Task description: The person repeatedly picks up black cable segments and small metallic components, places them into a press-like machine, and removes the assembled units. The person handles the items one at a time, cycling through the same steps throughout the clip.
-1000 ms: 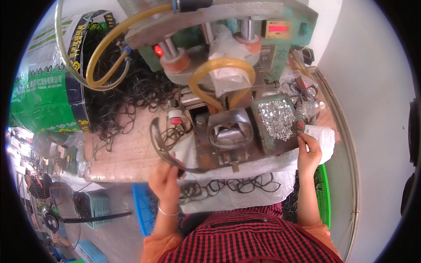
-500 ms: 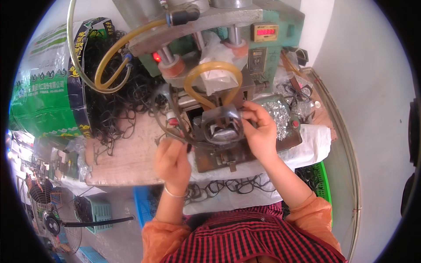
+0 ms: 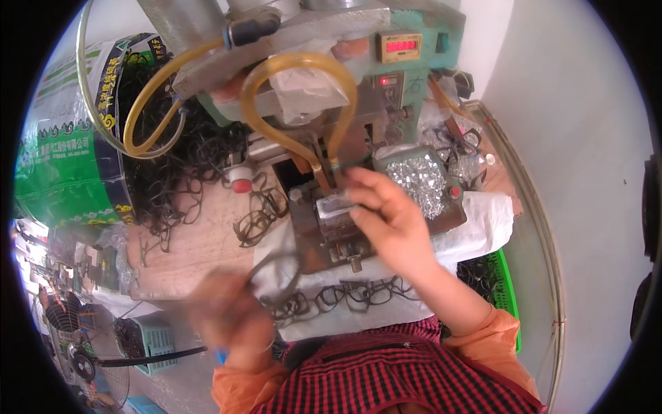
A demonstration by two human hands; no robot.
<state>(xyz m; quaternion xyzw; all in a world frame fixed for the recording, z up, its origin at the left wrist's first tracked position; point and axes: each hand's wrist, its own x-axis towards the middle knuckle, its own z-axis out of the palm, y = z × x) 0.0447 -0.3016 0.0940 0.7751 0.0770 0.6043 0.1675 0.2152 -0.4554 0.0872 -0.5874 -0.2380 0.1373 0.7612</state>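
Note:
My left hand [image 3: 234, 310] is smeared by motion at the lower left, in front of the table edge. From its closed fingers a dark glasses frame [image 3: 281, 270], also blurred, sticks out to the right. My right hand [image 3: 393, 221] reaches over the machine's fixture. Its thumb and fingers are bent together beside the small metal block [image 3: 334, 207], just under the copper-coloured prongs [image 3: 323, 181]. Whatever small thing those fingertips may hold is hidden.
A green tray of shiny small metal pieces [image 3: 420, 181] sits right of the fixture. Tangled dark frames spill from a green and white sack [image 3: 69, 148] at left. A yellow hose [image 3: 249, 96] loops above. Finished-looking frames [image 3: 358, 295] lie on white cloth in front.
The glasses frame has come off the fixture, moving down and left with my left hand. My right hand has let go of it and shifted left to the metal block.

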